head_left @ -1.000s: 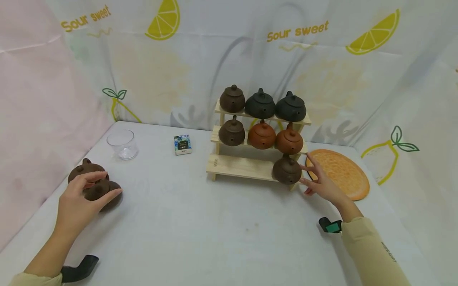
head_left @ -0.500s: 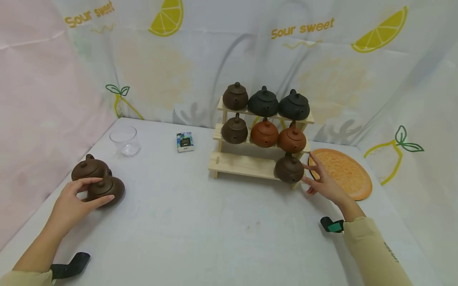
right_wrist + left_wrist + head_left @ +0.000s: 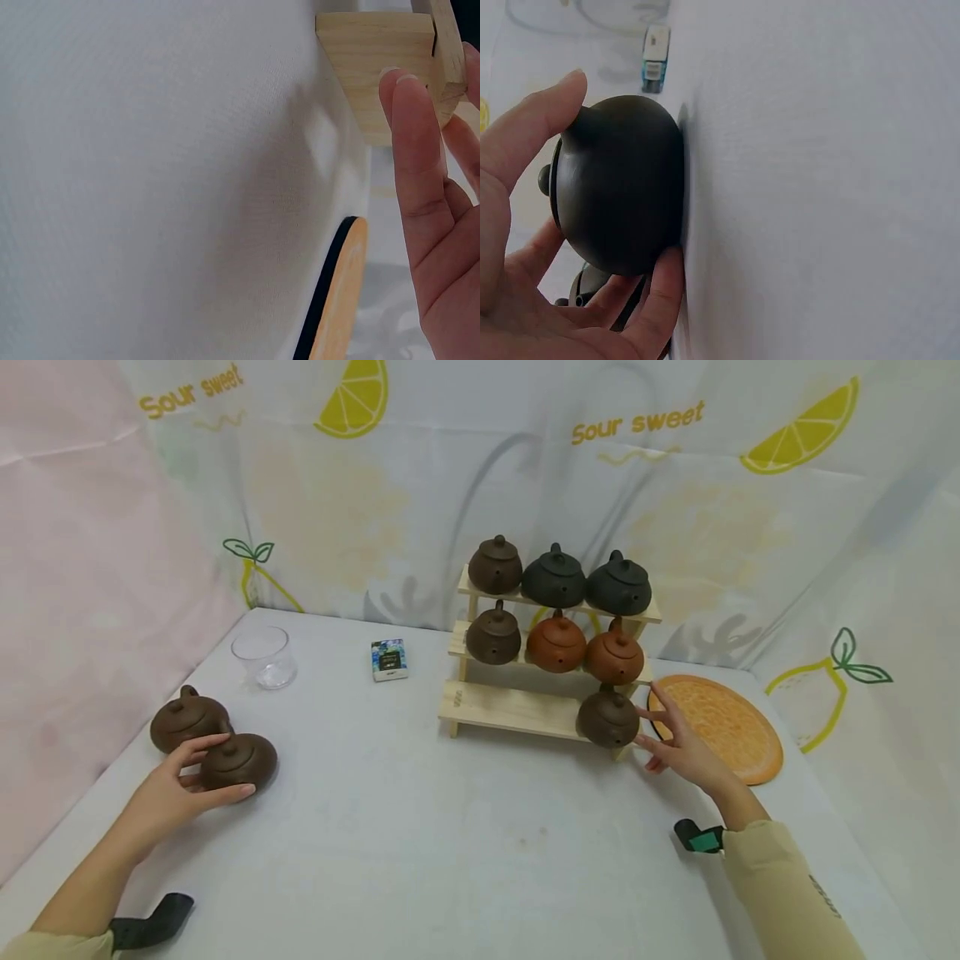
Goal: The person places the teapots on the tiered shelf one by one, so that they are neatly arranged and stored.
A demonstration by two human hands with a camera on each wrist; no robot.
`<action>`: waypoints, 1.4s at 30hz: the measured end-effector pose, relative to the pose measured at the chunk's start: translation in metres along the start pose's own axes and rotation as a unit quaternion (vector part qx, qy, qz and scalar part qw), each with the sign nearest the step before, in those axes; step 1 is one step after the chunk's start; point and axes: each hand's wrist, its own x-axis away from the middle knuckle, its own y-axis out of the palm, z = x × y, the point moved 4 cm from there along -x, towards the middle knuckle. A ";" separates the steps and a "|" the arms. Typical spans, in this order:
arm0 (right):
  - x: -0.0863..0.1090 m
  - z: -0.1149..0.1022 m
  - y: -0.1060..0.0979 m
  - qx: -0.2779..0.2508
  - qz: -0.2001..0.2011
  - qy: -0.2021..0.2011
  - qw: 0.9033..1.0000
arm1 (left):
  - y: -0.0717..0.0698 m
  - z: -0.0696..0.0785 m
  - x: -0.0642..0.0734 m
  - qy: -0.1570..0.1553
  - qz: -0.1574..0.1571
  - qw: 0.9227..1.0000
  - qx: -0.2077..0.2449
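Observation:
My left hand (image 3: pixel 168 797) is around a dark brown teapot (image 3: pixel 243 764) at the left of the table. In the left wrist view the thumb presses the short stub on one side of this teapot (image 3: pixel 622 187), and fingers bear on the opposite side close to the cloth. A second brown teapot (image 3: pixel 187 718) stands just behind it. My right hand (image 3: pixel 686 752) is at the right end of the wooden stand (image 3: pixel 510 708), fingers loosely spread, beside a brown teapot (image 3: pixel 609 718) on the bottom shelf. In the right wrist view two nearly straight fingers (image 3: pixel 420 142) overlap the stand's end.
Black, brown and reddish teapots fill the two upper shelves, among them a red one (image 3: pixel 557 643). A clear glass (image 3: pixel 266 660) and a small patterned box (image 3: pixel 389 660) stand at the back left. Right of the stand lies a pizza-like round board (image 3: pixel 720 722).
My left hand has come down around the front brown teapot, which has shifted slightly to the right with it. My right hand stays beside the stand. The head view has tilted a little.

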 end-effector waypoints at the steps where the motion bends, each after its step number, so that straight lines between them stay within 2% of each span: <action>1: 0.000 0.000 0.000 0.001 0.001 0.000 1.000 | 0.001 0.002 -0.001 0.001 -0.006 1.000 0.000; 7: 0.001 -0.001 -0.001 0.005 0.000 -0.004 1.000 | 0.006 0.006 -0.008 -0.011 -0.031 0.999 0.007; 11: 0.001 -0.002 0.000 0.006 -0.003 -0.008 1.000 | 0.009 0.008 -0.010 -0.018 -0.013 1.000 0.003; 17: -0.001 -0.002 0.001 0.009 -0.004 -0.012 1.000 | 0.018 0.019 -0.009 -0.007 -0.002 1.000 0.017; 24: 0.000 -0.002 -0.001 0.011 0.001 -0.005 1.000 | 0.028 0.044 -0.015 0.030 -0.006 0.999 0.020; 29: 0.000 -0.002 -0.001 0.007 0.000 -0.006 1.000 | 0.036 0.063 -0.020 0.059 -0.021 0.998 0.022; 42: 0.000 -0.001 -0.001 0.007 -0.001 -0.011 1.000 | 0.065 0.109 -0.041 0.113 -0.050 0.992 0.037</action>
